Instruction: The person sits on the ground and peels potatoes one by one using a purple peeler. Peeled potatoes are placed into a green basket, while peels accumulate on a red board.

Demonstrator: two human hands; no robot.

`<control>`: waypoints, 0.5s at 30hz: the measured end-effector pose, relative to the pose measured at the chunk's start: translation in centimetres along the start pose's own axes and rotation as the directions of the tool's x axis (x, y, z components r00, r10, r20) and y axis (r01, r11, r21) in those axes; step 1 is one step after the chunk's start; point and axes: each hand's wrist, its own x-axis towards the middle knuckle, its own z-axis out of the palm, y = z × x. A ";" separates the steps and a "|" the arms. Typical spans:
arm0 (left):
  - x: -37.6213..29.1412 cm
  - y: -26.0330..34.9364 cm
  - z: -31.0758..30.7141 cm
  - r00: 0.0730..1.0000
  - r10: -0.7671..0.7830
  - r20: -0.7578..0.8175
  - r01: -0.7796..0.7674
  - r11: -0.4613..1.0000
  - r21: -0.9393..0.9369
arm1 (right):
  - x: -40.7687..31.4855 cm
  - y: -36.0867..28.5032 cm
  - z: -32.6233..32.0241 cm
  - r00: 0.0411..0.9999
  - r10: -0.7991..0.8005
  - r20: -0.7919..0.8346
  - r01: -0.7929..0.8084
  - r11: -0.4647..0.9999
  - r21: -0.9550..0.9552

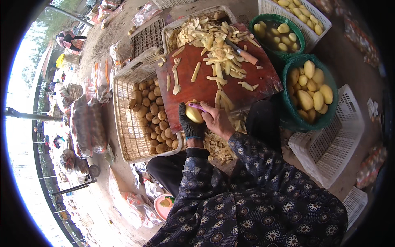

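Observation:
My left hand (189, 125), in a dark knitted glove, grips a potato (194, 115) whose visible side is mostly peeled and pale yellow. In my bare right hand (218, 121) is a purple-handled peeler (197, 106), laid against the potato's upper side. Both hands are over the near edge of a reddish-brown board (191, 89). Strips of potato peel (222, 61) are heaped on the board's far part. A knife with a wooden handle (247, 57) rests among them, its blade partly under peel.
Unpeeled potatoes (155, 120) fill part of a plastic crate (123, 136) at left. Green tubs (284, 120) at right hold peeled potatoes, the farther one (304, 43) with murky water. A white crate (342, 148) lies behind them. More peelings (220, 148) are below my hands. A person (66, 40) is far left.

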 end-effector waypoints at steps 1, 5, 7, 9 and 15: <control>0.2 -0.3 -0.3 0.999 0.046 -0.026 -0.044 0.998 0.052 | -1.0 0.0 0.1 0.998 -0.031 -0.046 0.032 0.999 0.021; 1.9 0.3 -2.4 0.982 0.088 -0.167 -0.081 0.995 0.049 | -6.9 -1.2 -0.3 0.998 0.059 0.005 -0.060 0.996 0.071; 0.7 0.3 -0.8 0.999 0.038 -0.035 -0.037 0.998 0.043 | -8.0 -0.2 -1.5 0.991 0.121 0.052 -0.121 0.993 -0.010; -1.1 0.5 1.0 0.974 0.217 0.065 -0.226 0.921 0.317 | -6.8 0.6 -1.7 0.998 0.034 -0.046 -0.030 0.996 0.084; -3.8 1.6 2.8 0.968 0.202 0.148 -0.246 0.880 0.406 | 0.1 -0.1 -1.6 0.994 -0.064 -0.092 0.072 0.993 0.091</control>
